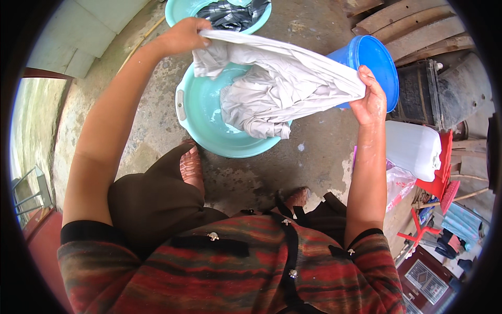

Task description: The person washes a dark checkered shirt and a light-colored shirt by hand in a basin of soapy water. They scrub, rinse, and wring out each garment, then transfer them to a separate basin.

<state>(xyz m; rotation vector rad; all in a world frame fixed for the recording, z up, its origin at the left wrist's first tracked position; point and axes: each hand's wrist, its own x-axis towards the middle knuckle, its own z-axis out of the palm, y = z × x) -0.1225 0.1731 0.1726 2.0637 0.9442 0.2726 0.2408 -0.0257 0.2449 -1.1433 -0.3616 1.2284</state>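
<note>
Stretched between my two hands is a wet-looking white cloth garment (274, 90). My left hand (186, 37) grips one end at the upper left, fingers closed over the fabric. The opposite end is pinched in my right hand (368, 98), thumb up, beside a blue bucket (355, 55). The bunched middle of the garment hangs over a turquoise plastic basin (198, 125) with a little water in it. Its folds hide the basin's right side. Whether the lowest folds touch the basin, I cannot tell.
Beyond is a second turquoise basin (178, 17) holding dark checked cloth (231, 15). On the right are a white plastic jerrycan (413, 149), wooden planks (415, 23), a black container (415, 94) and a pink brush (450, 196). A thin stick (141, 45) lies at left on the concrete floor (149, 106).
</note>
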